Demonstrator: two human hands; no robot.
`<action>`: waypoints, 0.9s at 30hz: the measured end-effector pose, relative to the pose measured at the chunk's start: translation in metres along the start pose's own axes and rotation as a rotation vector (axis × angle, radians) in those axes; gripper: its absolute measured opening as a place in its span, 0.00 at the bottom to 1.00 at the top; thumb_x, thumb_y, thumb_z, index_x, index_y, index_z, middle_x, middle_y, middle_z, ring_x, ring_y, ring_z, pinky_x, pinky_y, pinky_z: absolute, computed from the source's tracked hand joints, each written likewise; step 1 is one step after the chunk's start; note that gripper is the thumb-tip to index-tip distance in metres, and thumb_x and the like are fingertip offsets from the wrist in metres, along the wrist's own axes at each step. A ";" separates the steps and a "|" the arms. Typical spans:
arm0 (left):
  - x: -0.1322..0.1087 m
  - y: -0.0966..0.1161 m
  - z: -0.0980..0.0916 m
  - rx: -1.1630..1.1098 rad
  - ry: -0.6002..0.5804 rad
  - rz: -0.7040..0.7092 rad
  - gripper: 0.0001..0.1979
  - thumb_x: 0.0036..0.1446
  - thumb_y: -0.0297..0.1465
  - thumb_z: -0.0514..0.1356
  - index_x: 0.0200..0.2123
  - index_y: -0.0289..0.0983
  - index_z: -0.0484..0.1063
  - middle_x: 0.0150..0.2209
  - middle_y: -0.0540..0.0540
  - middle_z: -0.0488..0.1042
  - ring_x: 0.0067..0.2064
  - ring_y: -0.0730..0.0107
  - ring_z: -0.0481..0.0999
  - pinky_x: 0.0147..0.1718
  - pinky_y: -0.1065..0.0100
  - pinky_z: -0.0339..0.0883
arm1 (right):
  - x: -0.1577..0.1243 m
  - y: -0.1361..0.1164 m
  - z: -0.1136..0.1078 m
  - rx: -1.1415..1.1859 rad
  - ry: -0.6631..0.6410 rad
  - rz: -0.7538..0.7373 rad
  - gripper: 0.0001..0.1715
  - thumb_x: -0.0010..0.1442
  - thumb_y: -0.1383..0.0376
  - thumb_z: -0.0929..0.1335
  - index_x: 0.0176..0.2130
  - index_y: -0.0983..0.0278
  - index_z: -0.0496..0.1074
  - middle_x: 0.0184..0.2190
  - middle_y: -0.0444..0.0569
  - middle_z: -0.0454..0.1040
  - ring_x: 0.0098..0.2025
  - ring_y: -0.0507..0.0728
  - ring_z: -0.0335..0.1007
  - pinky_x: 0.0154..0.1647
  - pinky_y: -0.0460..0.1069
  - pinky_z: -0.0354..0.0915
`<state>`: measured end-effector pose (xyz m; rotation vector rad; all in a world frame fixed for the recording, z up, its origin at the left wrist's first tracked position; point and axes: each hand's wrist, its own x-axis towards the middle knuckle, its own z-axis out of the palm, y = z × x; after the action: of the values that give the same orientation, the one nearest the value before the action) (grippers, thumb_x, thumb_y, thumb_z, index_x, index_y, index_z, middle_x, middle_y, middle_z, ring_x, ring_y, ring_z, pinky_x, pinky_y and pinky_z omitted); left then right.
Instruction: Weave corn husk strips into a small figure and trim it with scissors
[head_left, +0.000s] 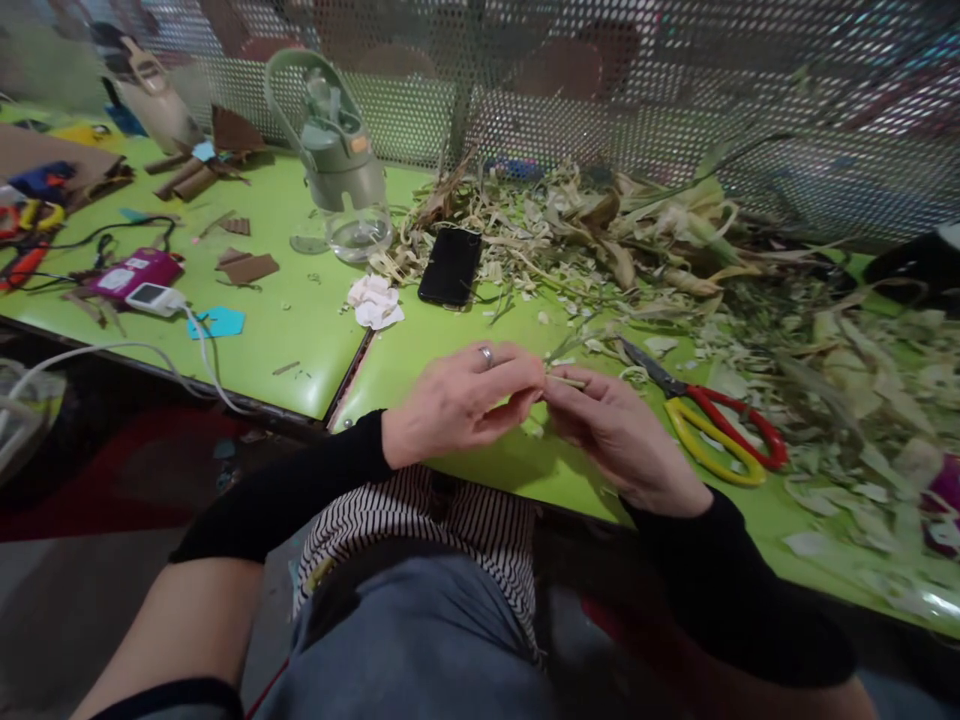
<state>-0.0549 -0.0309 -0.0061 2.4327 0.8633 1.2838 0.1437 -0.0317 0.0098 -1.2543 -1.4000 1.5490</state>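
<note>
My left hand (472, 395), with a ring on one finger, and my right hand (619, 435) meet over the front of the green table. Between their pinched fingertips is a thin pale-green plant strip (566, 381), its ends mostly hidden by the fingers. Both hands are closed on it. Just right of my right hand lie scissors (694, 395) with one red and one yellow handle, blades pointing away to the left. Beyond the hands spreads a heap of dry husks and leaf scraps (600, 230).
A black phone (450, 266) lies by the heap, with crumpled white tissue (375, 302) beside it. A water bottle (341, 170) stands farther back. At left are a purple box (139, 275) and a white cable (201, 350). A perforated metal screen (420, 100) edges the table.
</note>
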 end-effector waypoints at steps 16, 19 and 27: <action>0.001 -0.022 0.005 -0.359 -0.267 -0.292 0.06 0.68 0.33 0.55 0.39 0.36 0.67 0.36 0.47 0.77 0.31 0.76 0.75 0.33 0.72 0.68 | 0.020 0.016 -0.015 -0.016 -0.175 0.288 0.28 0.51 0.46 0.79 0.25 0.61 0.67 0.17 0.34 0.56 0.18 0.45 0.42 0.18 0.46 0.36; 0.000 -0.025 0.006 -0.427 -0.321 -0.331 0.07 0.68 0.35 0.55 0.40 0.36 0.67 0.33 0.50 0.75 0.27 0.78 0.72 0.28 0.73 0.66 | 0.022 0.019 -0.017 -0.086 -0.177 0.285 0.28 0.51 0.45 0.78 0.24 0.61 0.66 0.17 0.34 0.57 0.18 0.46 0.44 0.18 0.46 0.39; 0.002 -0.033 0.014 -0.679 -0.436 -0.547 0.11 0.69 0.39 0.57 0.38 0.38 0.63 0.31 0.52 0.73 0.27 0.77 0.76 0.24 0.75 0.67 | 0.017 0.022 -0.027 -0.570 -0.134 0.136 0.24 0.62 0.48 0.71 0.49 0.61 0.73 0.22 0.37 0.66 0.22 0.51 0.56 0.25 0.49 0.50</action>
<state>-0.0553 -0.0025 -0.0285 1.6743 0.7322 0.6537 0.1667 -0.0110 -0.0136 -1.6244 -1.9678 1.3847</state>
